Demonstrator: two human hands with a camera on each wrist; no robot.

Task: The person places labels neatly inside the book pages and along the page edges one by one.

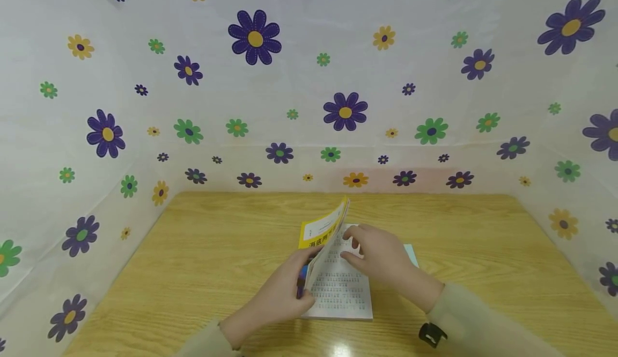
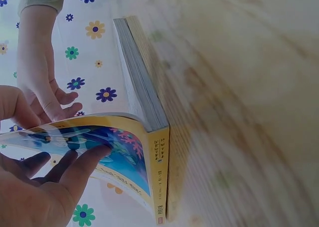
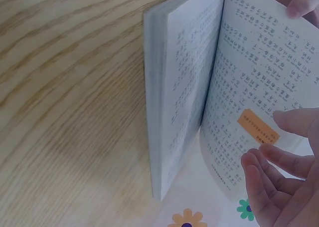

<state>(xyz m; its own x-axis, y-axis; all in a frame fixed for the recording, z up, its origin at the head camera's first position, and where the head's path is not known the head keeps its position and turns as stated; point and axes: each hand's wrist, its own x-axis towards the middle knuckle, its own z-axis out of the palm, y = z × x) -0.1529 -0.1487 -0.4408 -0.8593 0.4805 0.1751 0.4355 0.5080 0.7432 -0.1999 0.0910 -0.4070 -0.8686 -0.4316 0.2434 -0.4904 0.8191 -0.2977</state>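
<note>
Leafing through the book (image 1: 340, 290), near centre on the desk (image 1: 217, 239), seems in hand: the left hand (image 1: 286, 286) pinches its raised side; the relaxed, empty right hand (image 1: 381, 252) probably needs a light pinch next.

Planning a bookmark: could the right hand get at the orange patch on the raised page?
Likely yes: the right hand is close to the orange patch, nothing visibly between, and the left hand holds the page up.

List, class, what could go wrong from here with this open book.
The left fingers hold the cover bent, so it might crease. If they slip, the lifted pages could fall shut, losing the place. The right fingers are close to those pages and might crumple one.
</note>
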